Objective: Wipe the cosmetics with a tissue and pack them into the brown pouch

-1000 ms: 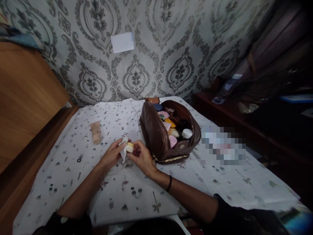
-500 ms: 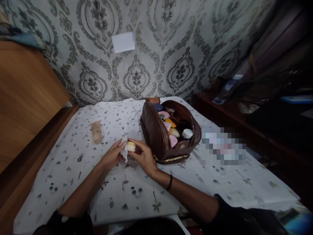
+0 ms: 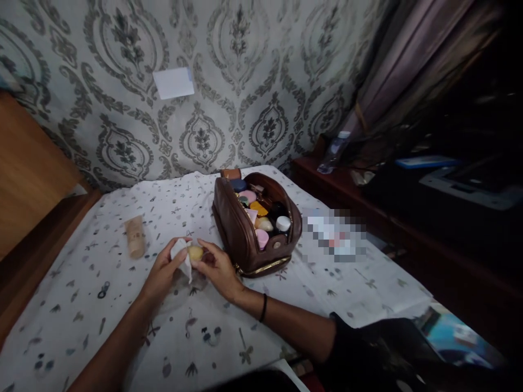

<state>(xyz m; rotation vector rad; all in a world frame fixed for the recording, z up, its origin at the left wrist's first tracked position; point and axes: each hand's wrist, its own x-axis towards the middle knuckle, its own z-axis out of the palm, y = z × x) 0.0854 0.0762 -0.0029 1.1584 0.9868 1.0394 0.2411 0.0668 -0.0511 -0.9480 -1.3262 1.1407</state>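
Between the fingers of my right hand (image 3: 218, 269) is a small jar (image 3: 195, 252) with a yellowish lid, its round top turned toward me. My left hand (image 3: 161, 267) pinches a crumpled white tissue (image 3: 182, 256) against the jar's left side. Both hands hover low over the patterned cloth. Just right of them stands an open brown cosmetic bag (image 3: 231, 228), its zip undone, packed with several jars and pots. A white-capped container (image 3: 283, 223) and a pink pot (image 3: 262, 238) show near its front. To the left of my hands lies a beige squeeze tube (image 3: 135, 237).
A white cloth with small printed motifs (image 3: 229, 354) covers the table. Wooden furniture (image 3: 36, 174) borders the left side. On the dark red ledge at right stands a plastic bottle (image 3: 334, 152). Right of the bag lies a pixelated item (image 3: 335, 236). Patterned wallpaper (image 3: 200, 139) rises behind.
The camera view has swung right, so everything appears further left. The jar has been tilted from side-on to show its lid's top. Both hands keep their hold.
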